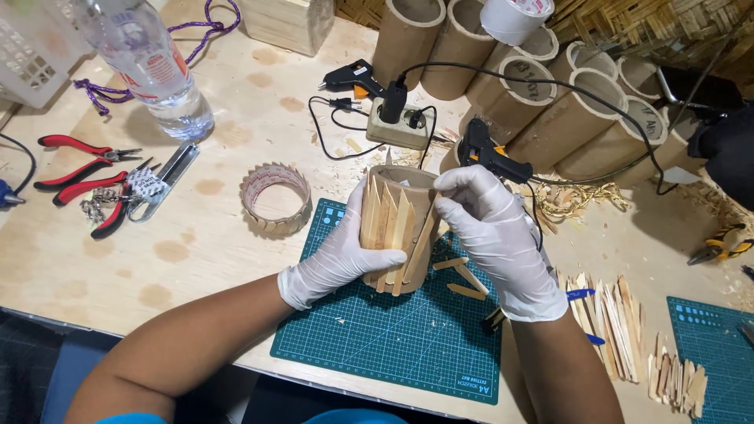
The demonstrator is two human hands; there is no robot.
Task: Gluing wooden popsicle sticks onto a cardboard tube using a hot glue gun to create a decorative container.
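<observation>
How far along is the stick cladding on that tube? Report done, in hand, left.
Done: pointed wooden sticks already cover the near side of the cardboard tube. In hand: the left hand steadies the tube on the green cutting mat while the right hand presses on its rim; the far side is hidden. Left: loose sticks lie unused at the right, and the glue gun rests behind.
</observation>
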